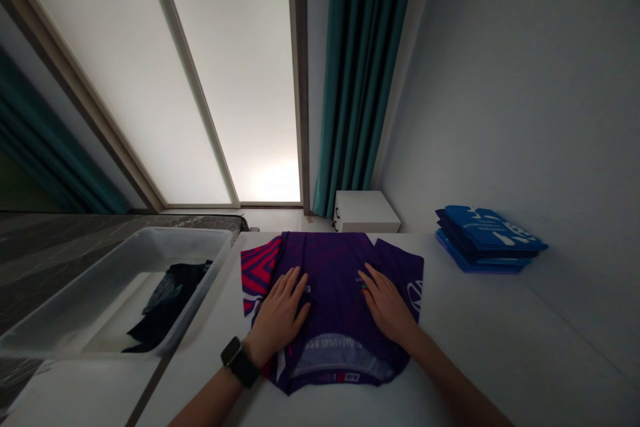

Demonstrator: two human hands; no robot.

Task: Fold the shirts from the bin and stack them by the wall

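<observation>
A purple jersey [333, 307] lies spread on the white table [500, 353], its neckline towards me. Its sleeve on the left has a red and purple pattern; the one on the right is plain purple with a white logo. My left hand [281, 310], with a black watch on the wrist, rests flat on the jersey's left part, fingers stretched out. On the right part lies my right hand [387, 303], palm down with the fingers extended. Neither hand grips the cloth.
To the left stands a translucent plastic bin [200, 307] with dark folded cloth [167, 310] in it. Stacked blue packages [490, 237] lie at the right by the wall. Beyond the table are a white cabinet [367, 210], a teal curtain [367, 80] and frosted sliding doors [235, 80].
</observation>
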